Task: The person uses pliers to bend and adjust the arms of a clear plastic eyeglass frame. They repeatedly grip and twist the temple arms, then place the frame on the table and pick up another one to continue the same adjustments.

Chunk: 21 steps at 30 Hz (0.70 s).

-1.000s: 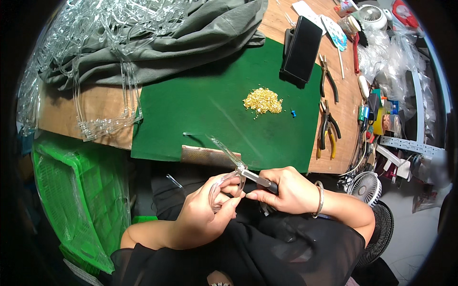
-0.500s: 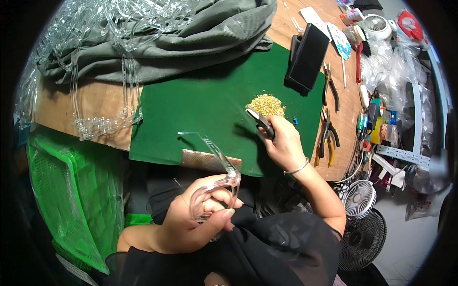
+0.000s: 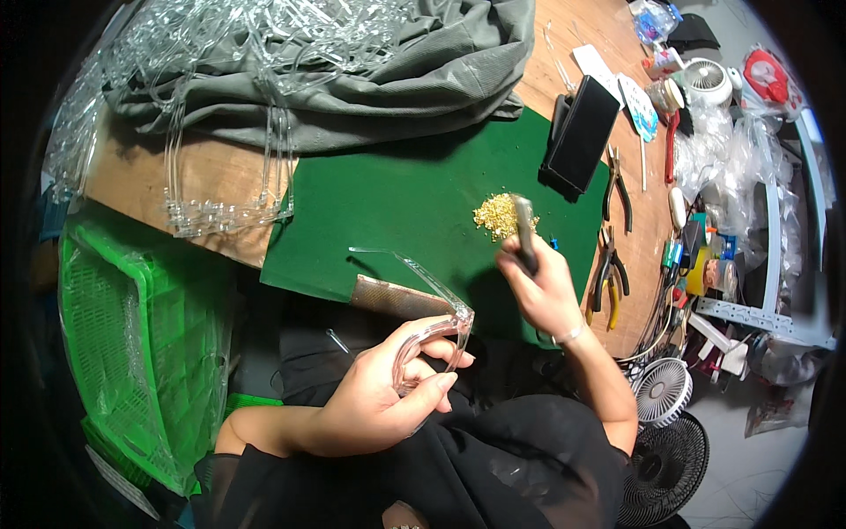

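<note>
My left hand is closed round the rim of a clear plastic eyeglass frame. One temple of it sticks out up and left over the near edge of the green mat. My right hand grips a pair of pliers with a metal head and dark handles, blurred by motion. The head points away from me, just right of a heap of tiny gold-coloured metal pieces on the mat. A textured metal block lies at the mat's near edge, beyond my left hand.
Many clear eyeglass frames are piled on a grey cloth at the far left. A black phone stands at the mat's far right, beside more pliers. Green crates are at left, fans at right.
The pliers in my right hand have swung from pointing left to pointing away from me, right of the gold heap. My left hand keeps hold of the eyeglass frame. The whole view has shifted slightly.
</note>
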Available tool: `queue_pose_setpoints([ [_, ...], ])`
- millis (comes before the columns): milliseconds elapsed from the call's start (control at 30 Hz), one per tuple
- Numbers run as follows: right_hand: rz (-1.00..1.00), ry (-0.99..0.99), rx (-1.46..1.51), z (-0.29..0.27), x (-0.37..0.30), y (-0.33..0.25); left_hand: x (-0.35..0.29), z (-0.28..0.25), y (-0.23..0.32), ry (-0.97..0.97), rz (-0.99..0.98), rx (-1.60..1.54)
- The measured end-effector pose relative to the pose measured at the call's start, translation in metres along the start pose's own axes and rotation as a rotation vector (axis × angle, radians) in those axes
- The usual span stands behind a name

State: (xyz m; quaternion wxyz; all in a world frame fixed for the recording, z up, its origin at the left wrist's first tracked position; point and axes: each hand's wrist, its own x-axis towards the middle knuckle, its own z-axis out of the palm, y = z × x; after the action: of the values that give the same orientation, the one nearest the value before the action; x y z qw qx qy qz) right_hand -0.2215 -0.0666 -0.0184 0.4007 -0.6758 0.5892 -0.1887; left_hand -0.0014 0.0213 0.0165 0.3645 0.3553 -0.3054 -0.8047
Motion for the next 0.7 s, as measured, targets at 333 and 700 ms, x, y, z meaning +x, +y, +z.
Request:
queue_pose_setpoints([
  [333, -0.845, 0.219, 0.208, 0.02, -0.031, -0.039, -0.005, 0.01, -0.011, -0.083, 0.02, -0.116],
  [700, -0.823, 0.094, 0.416, 0.019, -0.029, -0.034, -0.005, 0.007, -0.013, -0.154, 0.055, -0.049],
])
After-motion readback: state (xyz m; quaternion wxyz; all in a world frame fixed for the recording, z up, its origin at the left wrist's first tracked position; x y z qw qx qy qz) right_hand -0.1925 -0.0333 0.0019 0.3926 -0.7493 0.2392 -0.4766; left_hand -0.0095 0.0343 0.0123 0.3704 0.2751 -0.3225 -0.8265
